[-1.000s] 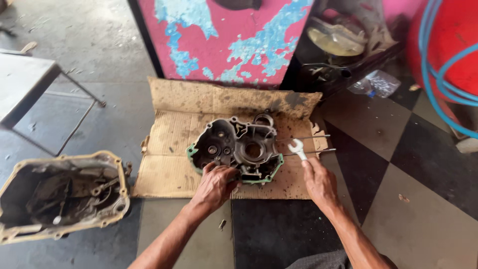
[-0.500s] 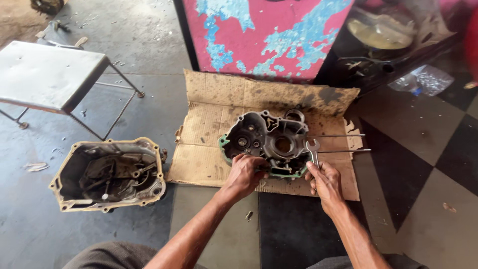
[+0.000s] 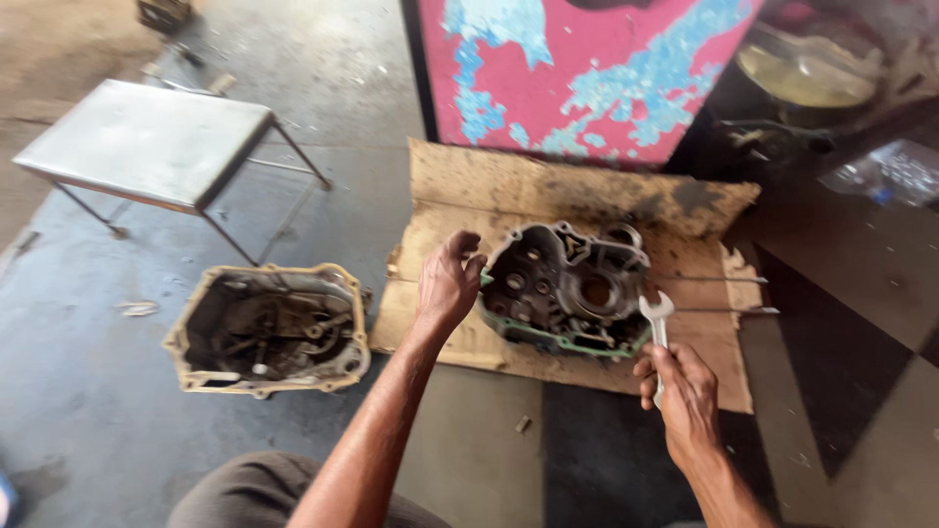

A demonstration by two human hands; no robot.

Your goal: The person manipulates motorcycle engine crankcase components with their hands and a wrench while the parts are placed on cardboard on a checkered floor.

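Head view: nearest the camera, your right hand (image 3: 685, 396) gripped the shank of an open-ended spanner (image 3: 656, 323), fingers wrapped tight around it, its forked head pointing up toward the right edge of the engine casing (image 3: 567, 288). Your left hand (image 3: 448, 284) was raised at the casing's left rim, fingers half-curled and holding nothing; whether the fingertips touched the metal could not be told. The casing lay open side up on a stained cardboard sheet (image 3: 548, 191) spread over the concrete floor (image 3: 88, 391), a green gasket (image 3: 548, 342) showing along its near edge, with two thin rods (image 3: 724, 293) lying just beyond its right side. Judged from this, the work would go best with the left hand pressed flat on the rim to keep the casing from sliding on the cardboard, and the spanner's head seated squarely before any turn, away from the gasket. To the left, well apart, a second cover (image 3: 269, 328) rested on the floor. Farther off stood a metal stool (image 3: 147, 142) and a peeling pink panel (image 3: 587, 68).
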